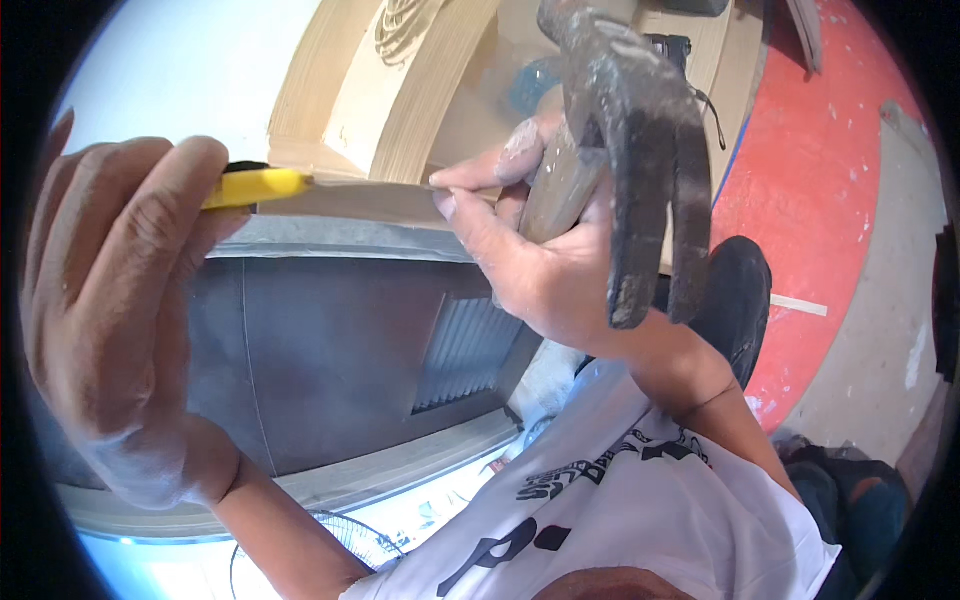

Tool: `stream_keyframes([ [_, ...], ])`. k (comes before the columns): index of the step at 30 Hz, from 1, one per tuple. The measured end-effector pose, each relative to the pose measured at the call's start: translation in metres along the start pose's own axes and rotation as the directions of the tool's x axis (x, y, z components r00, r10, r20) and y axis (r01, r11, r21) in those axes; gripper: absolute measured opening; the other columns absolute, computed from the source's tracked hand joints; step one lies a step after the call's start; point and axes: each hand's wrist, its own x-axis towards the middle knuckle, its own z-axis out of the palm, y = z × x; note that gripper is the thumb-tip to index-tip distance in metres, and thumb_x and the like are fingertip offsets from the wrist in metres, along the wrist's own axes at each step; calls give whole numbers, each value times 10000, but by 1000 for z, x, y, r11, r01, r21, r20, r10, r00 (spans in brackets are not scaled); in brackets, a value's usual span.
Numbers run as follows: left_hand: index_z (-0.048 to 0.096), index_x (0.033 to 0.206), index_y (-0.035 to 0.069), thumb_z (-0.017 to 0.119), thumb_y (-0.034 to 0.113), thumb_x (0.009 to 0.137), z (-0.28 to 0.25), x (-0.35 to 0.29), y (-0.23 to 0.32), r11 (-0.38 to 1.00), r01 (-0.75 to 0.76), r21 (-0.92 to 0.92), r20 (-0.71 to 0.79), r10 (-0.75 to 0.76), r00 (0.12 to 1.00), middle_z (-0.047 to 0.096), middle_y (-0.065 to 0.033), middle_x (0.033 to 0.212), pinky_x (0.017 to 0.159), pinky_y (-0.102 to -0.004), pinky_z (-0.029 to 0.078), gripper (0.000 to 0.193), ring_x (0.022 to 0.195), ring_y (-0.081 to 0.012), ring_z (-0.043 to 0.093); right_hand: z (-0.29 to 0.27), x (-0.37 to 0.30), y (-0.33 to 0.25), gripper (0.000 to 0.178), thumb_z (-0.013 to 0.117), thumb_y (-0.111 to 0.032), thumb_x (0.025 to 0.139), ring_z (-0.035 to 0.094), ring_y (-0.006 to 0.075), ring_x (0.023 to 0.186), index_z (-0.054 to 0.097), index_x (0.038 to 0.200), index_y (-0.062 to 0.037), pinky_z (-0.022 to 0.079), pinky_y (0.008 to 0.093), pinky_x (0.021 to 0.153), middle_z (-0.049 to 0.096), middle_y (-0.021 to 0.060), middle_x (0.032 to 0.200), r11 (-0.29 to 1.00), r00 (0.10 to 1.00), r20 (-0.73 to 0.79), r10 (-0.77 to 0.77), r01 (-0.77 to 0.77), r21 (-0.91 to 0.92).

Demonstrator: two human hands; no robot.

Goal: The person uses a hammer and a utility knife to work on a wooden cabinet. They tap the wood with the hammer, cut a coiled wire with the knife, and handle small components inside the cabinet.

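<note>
My left hand [120,290] is closed round a yellow-and-black handled tool [262,185], whose exact kind I cannot make out. Its narrow tip points right, along the edge of a thin brown strip [375,200]. My right hand [545,265] grips a claw hammer [640,130] by its wooden handle [560,190], partly hidden by the fingers. The hammer's dark, worn claw hangs down close to the camera. Thumb and forefinger of that same hand come together at the strip's right end; whether they pinch it is unclear.
A light wooden frame [420,90] with a coil of cord [405,30] stands beyond my hands. Below the strip is a dark panel [320,340] with a ribbed vent [465,350]. Red flooring [810,190] lies to the right, and a fan [350,535] stands lower left.
</note>
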Motion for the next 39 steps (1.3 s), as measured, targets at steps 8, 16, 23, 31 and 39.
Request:
stream_keyframes([
  [8, 696, 1172, 57, 728, -16, 735, 1, 9, -3, 978, -120, 171, -67, 133, 989, 706, -105, 1012, 1092, -460, 471, 444, 1025, -260, 677, -7, 2, -13, 225, 717, 29, 820, 568, 103, 597, 567, 982, -15, 444, 250, 532, 657, 61, 751, 995, 997, 70, -45, 50, -81],
  [16, 698, 1171, 55, 725, -4, 720, 0, 5, 4, 981, -64, 181, -50, 75, 996, 708, -99, 1026, 1065, -439, 503, 456, 1043, -263, 672, -6, 1, -2, 331, 715, -16, 832, 658, 125, 667, 518, 1098, -7, 518, 252, 571, 685, 75, 795, 989, 988, 57, -143, 141, 32],
  [23, 623, 1272, -12, 664, 48, 780, -1, -1, -2, 999, -43, 22, 54, 41, 998, 630, -185, 1200, 1029, -382, 541, 497, 1167, -292, 610, -5, 1, 2, 283, 688, 90, 831, 527, 13, 576, 511, 1013, -35, 408, 188, 501, 684, 48, 808, 972, 976, 53, -213, 206, 115],
  [31, 536, 1353, -50, 617, 3, 818, -1, -9, -11, 990, -29, -139, 54, 37, 998, 570, -223, 1288, 976, -337, 578, 544, 1265, -342, 551, -3, -1, 3, 252, 681, 90, 834, 476, -6, 556, 527, 991, -32, 366, 170, 504, 658, 10, 767, 980, 982, 28, -185, 182, 86],
  [39, 549, 1342, -41, 652, 68, 765, 0, -16, -1, 999, 2, -35, 60, 0, 998, 594, -185, 1320, 1017, -354, 560, 596, 1310, -328, 523, 2, -8, 4, 240, 678, 84, 840, 466, -12, 554, 533, 995, -29, 365, 171, 503, 642, 5, 722, 996, 997, -13, -75, 75, 48],
])
